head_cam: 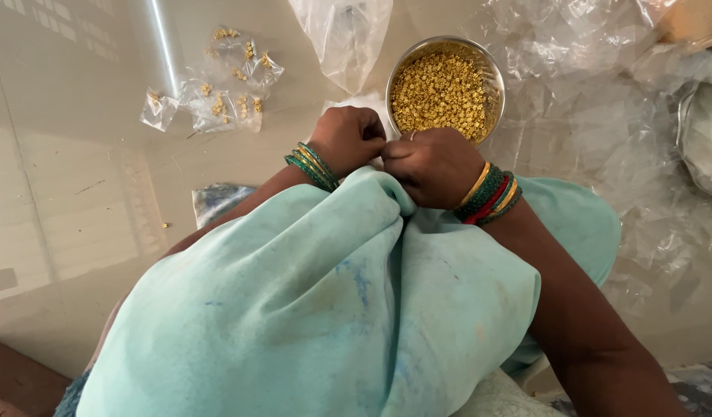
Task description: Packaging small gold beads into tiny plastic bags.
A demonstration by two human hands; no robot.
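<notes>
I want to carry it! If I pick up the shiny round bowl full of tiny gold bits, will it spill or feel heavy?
The steel bowl would probably stay stiff, since it looks like metal. It may feel heavy for its size, because the small gold pieces fill it nearly to the rim. Tilted, those loose pieces would likely slide and spill.

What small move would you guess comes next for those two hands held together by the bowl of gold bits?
Probably the right hand reaches to the round steel bowl of small gold beads: it lies just behind, and both fists, left hand too, are closed together.
</notes>
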